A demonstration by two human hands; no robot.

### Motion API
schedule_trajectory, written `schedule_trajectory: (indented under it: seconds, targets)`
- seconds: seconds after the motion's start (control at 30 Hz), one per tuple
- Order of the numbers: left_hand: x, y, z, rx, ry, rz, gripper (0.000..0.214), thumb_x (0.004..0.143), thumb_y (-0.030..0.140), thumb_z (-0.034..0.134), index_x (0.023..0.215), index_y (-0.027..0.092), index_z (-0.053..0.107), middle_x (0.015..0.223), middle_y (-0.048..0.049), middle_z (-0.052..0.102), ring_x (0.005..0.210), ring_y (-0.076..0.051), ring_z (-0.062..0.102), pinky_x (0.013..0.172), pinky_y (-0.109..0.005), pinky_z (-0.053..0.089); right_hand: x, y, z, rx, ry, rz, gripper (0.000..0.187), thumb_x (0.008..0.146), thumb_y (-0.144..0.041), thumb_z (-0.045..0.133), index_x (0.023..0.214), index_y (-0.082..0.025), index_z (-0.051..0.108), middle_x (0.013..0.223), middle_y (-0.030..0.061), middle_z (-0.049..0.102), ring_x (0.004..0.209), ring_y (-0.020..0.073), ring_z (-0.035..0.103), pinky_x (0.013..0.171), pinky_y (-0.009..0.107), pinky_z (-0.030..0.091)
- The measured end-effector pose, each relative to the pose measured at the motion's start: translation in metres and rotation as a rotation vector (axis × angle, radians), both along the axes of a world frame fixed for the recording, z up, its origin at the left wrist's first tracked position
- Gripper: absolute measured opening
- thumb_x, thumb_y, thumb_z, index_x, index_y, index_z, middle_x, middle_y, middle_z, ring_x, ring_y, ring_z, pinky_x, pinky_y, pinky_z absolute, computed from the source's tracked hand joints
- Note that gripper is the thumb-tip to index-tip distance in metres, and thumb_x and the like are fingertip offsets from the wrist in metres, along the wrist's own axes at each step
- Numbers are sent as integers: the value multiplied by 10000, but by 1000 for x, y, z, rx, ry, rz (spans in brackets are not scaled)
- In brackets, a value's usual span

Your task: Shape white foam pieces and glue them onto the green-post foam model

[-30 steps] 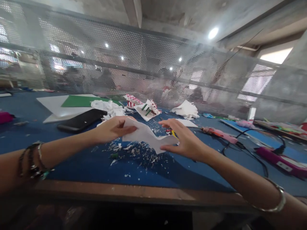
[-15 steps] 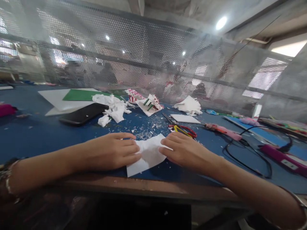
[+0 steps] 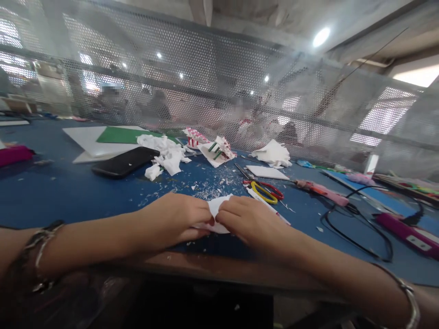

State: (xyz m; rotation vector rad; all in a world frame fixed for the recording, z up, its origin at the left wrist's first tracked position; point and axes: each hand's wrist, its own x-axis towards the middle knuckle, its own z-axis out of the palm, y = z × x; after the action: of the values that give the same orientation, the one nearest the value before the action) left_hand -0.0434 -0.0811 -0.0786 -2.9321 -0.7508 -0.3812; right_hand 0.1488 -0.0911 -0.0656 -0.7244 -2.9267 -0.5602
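Note:
A white sheet of paper (image 3: 216, 208) lies bunched between my two hands near the front edge of the blue table (image 3: 68, 192). My left hand (image 3: 178, 218) curls over its left part, fingers closed on the paper. My right hand (image 3: 248, 220) presses and grips the right part, knuckles almost touching the left hand. Most of the sheet is hidden under my fingers. Small white paper scraps (image 3: 209, 185) lie scattered just beyond my hands.
Scissors with yellow and red handles (image 3: 264, 191) lie right of my hands. A black phone (image 3: 125, 161), crumpled white paper (image 3: 164, 155), a green sheet (image 3: 120, 135), a pink tool with black cable (image 3: 404, 228) and a perforated metal screen (image 3: 219, 91) surround the spot.
The sheet was held up in the air, then laid flat at the table edge. Now my hands have come together and gathered it into a smaller bunch.

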Motion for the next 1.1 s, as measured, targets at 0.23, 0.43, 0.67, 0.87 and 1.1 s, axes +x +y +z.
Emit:
schedule_trajectory:
  seconds: [0.23,0.43,0.67,0.87,1.1]
  targets:
    - [-18,7,6,-136,8,-148,165,789,117,455,840,194,592,864,5,634,758,-94,576,642,-158,386,12,-3,3,-64,105,-58,198,841,-237,373,812,-139,542,728,44,566,641,121,463,569,237,338]
    - [-13,2,1,210,97,-76,196,794,90,415,742,167,588,684,-7,595,584,-115,520,477,-221,288,-10,-15,3,-188,118,-117,240,809,-353,453,891,-139,525,832,46,583,722,132,496,593,239,356]
    - [-13,-3,-8,251,13,-77,207,833,130,388,751,161,576,691,-14,583,620,-118,507,539,-224,313,3,2,-2,160,0,139,238,861,-150,322,759,-151,538,751,36,579,651,133,434,565,253,324]
    - [-8,-5,-7,54,-50,-3,126,791,229,488,797,183,606,768,-12,617,660,-136,551,564,-235,353,5,0,-2,-4,-82,107,227,863,-184,340,839,-140,562,820,53,589,722,136,474,621,257,351]
    - [-1,-3,-3,-218,-143,106,185,785,250,473,675,169,599,711,12,587,661,-104,524,577,-194,351,3,1,-7,-281,188,5,226,835,-296,409,775,-166,584,789,50,587,746,131,493,670,251,359]
